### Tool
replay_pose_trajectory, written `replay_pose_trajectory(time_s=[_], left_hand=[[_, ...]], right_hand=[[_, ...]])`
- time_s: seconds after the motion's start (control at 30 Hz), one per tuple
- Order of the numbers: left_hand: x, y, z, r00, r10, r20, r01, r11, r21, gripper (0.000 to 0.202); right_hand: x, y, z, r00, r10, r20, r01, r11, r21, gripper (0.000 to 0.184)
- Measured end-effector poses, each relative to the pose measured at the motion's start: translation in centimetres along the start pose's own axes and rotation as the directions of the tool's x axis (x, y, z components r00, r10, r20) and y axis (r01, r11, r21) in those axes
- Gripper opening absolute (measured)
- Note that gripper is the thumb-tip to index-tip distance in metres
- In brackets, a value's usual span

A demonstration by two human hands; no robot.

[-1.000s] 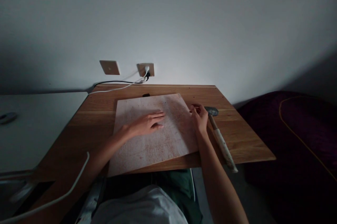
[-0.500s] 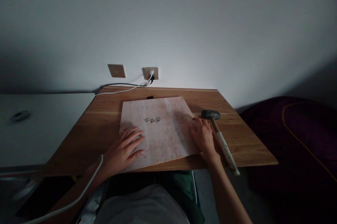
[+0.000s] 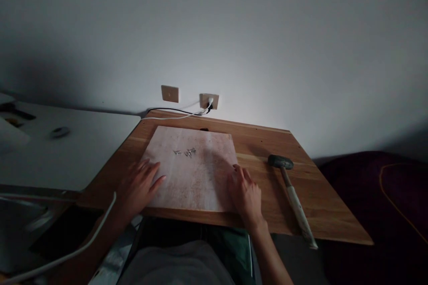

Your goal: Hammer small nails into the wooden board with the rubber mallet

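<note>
A flat whitish board (image 3: 187, 182) with reddish-brown wear lies on the wooden table. Several small silver nails or screws (image 3: 189, 152) lie loose near its upper middle; their exact kind is too small to tell. At the board's left edge rests my left hand (image 3: 138, 187), fingers stretched and apart, thumb over the surface. My right hand (image 3: 246, 193) has its fingers bent around the right edge. To the right of that hand lies a mallet (image 3: 296, 204) with a dark head and a pale wrapped handle, whose end overhangs the table's front edge.
The wooden table (image 3: 321, 213) stands against the wall. Cables (image 3: 174, 117) run from a wall socket (image 3: 209, 101) along its back left. A white surface (image 3: 90, 142) adjoins on the left. A white cord (image 3: 83, 245) crosses near my left forearm. Dark purple fabric (image 3: 361, 196) bulges at the right.
The board has turned clockwise, so its front edge now runs nearly along the table edge. The small metal pieces have shifted on it. My view has swung somewhat left.
</note>
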State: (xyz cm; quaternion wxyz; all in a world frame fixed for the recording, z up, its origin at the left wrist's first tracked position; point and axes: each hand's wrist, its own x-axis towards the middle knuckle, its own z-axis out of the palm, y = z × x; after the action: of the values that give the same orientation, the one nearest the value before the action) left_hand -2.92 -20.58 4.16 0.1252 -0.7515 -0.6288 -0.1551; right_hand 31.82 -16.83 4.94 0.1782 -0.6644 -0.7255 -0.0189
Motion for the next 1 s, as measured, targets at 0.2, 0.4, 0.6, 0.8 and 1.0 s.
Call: replay_pose_trajectory(time_s=[0.2, 0.4, 0.6, 0.8, 1.0], left_hand=[[-1.3, -5.5, -1.2, 0.978, -0.208, 0.032, 0.201, 0.967, 0.156, 0.047], [-1.5, -5.9, -1.4, 0.964, -0.263, 0.036, 0.251, 0.947, 0.201, 0.05], [-1.1, -5.5, -1.2, 0.947, -0.31, 0.087, 0.29, 0.938, 0.19, 0.054], [-0.9, -5.4, -1.2, 0.944, -0.32, 0.086, 0.303, 0.939, 0.164, 0.055], [-0.4, -5.7, -1.1, 0.936, -0.349, 0.042, 0.336, 0.923, 0.186, 0.051]], right_hand=[[-1.0, -3.6, 2.1, 0.982, -0.186, -0.019, 0.177, 0.893, 0.413, 0.032], [-1.5, -2.9, 3.6, 0.976, -0.169, -0.135, 0.217, 0.778, 0.589, 0.027], [-1.6, -3.0, 3.5, 0.978, -0.148, -0.15, 0.21, 0.754, 0.622, 0.024], [-1.7, -3.0, 3.5, 0.981, -0.13, -0.142, 0.192, 0.741, 0.644, 0.022], [-1.7, -3.1, 3.3, 0.982, -0.125, -0.142, 0.188, 0.728, 0.66, 0.02]])
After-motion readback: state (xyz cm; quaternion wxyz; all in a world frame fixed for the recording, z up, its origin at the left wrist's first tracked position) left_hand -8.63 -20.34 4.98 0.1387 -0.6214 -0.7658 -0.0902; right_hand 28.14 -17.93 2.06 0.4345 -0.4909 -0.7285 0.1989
